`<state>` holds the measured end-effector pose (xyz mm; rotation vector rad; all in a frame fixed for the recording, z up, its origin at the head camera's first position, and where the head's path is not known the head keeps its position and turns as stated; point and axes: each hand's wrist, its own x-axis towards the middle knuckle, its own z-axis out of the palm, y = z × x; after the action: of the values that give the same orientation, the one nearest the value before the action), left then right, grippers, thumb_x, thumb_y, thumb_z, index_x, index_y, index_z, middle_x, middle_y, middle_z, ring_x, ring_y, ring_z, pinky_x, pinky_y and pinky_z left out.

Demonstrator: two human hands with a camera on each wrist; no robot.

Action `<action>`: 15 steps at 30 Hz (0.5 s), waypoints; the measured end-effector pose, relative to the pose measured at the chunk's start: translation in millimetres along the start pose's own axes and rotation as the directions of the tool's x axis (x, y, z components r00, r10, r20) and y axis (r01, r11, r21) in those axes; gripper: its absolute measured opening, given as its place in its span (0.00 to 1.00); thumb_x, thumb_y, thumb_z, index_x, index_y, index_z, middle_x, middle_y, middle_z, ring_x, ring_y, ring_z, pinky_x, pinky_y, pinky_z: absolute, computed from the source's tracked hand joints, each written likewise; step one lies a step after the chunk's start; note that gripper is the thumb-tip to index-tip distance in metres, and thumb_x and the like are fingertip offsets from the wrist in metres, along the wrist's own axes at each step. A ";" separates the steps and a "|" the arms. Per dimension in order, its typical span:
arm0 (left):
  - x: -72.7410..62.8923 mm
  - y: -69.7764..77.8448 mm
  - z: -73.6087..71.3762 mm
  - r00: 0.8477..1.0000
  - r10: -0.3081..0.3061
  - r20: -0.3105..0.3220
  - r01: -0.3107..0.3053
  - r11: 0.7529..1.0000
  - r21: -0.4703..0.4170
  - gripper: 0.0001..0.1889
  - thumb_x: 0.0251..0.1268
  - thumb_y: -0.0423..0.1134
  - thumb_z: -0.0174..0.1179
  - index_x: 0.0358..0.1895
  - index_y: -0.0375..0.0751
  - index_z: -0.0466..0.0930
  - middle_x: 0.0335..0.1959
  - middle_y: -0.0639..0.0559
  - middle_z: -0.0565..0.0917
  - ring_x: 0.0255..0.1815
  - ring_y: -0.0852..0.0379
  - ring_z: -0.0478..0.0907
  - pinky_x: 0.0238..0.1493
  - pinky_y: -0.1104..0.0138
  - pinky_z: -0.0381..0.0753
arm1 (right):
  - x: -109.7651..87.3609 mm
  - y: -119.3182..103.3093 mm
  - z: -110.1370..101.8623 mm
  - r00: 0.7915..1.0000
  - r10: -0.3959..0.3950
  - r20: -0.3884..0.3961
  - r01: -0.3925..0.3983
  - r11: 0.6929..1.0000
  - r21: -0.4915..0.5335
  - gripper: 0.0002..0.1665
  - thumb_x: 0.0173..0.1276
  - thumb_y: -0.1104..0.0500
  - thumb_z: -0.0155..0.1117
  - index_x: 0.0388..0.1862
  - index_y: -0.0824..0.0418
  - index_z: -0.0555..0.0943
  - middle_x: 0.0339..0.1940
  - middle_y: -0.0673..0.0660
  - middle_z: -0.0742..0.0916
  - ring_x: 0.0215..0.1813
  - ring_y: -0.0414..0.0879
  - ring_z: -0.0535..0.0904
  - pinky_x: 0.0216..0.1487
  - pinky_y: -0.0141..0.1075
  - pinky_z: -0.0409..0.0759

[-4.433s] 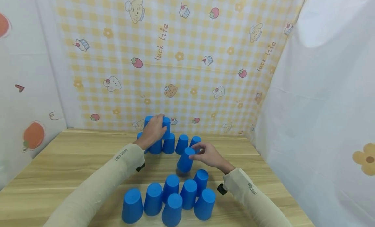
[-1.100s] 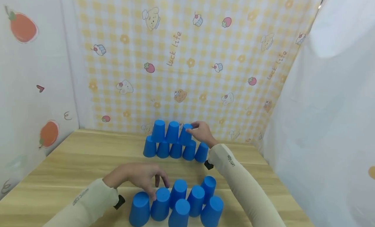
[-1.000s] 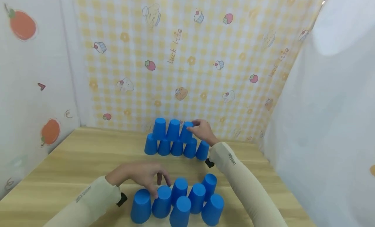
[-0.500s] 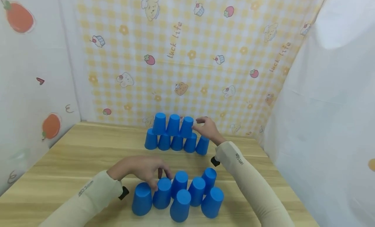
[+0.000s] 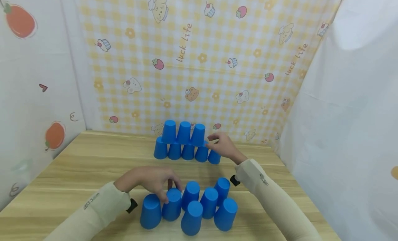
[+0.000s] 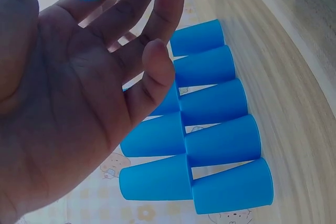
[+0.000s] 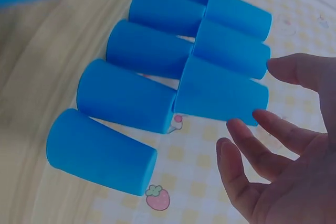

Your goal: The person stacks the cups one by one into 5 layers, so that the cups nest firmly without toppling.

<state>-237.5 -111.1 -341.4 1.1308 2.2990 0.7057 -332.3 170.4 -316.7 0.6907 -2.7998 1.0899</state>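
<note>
Upside-down blue cups form two groups on the table. My left hand (image 5: 155,180) is at a front cup (image 5: 171,209), thumb on its near side and fingers behind its far side; the cup stands on the table. In the left wrist view its blue wall hides my fingertips, and the little finger is loose. At the back, a row of cups (image 5: 160,148) carries three more. My right hand (image 5: 224,146) holds nothing, its fingers bent and spread just right of the rightmost upper cup (image 5: 198,134). In the right wrist view the thumb and fingertips surround that cup's base.
Several other blue cups stand close around the left hand, including a left one (image 5: 150,213), a near one (image 5: 191,220) and a right one (image 5: 225,217). Bare wood of the table (image 5: 102,158) shows at left. A patterned cloth (image 5: 192,78) hangs behind.
Earlier my right hand carried a cup to the upper row's right end; it has let go and drawn back right. My left hand came from the back cups to the front cup and stays there.
</note>
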 end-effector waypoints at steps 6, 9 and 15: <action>0.0 2.6 0.5 0.999 -0.046 -0.028 0.047 0.998 0.033 0.21 0.53 0.41 0.75 0.53 0.50 0.84 0.45 0.69 0.82 0.44 0.68 0.77 0.44 0.70 0.80 | -13.9 -1.5 -0.4 0.998 -0.058 0.034 0.059 0.998 -0.019 0.19 0.67 0.60 0.67 0.54 0.69 0.81 0.51 0.64 0.86 0.53 0.55 0.83 0.54 0.47 0.81; 0.6 2.3 0.8 0.997 -0.059 -0.045 0.060 0.997 0.039 0.20 0.52 0.42 0.76 0.50 0.53 0.85 0.43 0.69 0.82 0.43 0.67 0.78 0.44 0.70 0.80 | -19.3 -3.0 -1.1 0.994 -0.098 0.054 0.100 0.995 -0.022 0.18 0.66 0.61 0.68 0.53 0.68 0.82 0.49 0.64 0.86 0.51 0.55 0.83 0.53 0.47 0.82; 1.9 -0.4 1.2 0.996 -0.057 -0.069 0.060 0.997 0.053 0.18 0.52 0.43 0.76 0.47 0.56 0.85 0.40 0.69 0.82 0.42 0.66 0.78 0.43 0.69 0.80 | -28.6 -4.3 -1.2 0.981 -0.143 0.134 0.144 0.990 -0.001 0.19 0.66 0.59 0.70 0.54 0.67 0.82 0.49 0.62 0.86 0.49 0.53 0.84 0.50 0.43 0.84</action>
<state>-238.0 -109.5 -342.9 1.0746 2.4113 0.6711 -305.0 179.4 -319.2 0.9825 -2.8085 1.0390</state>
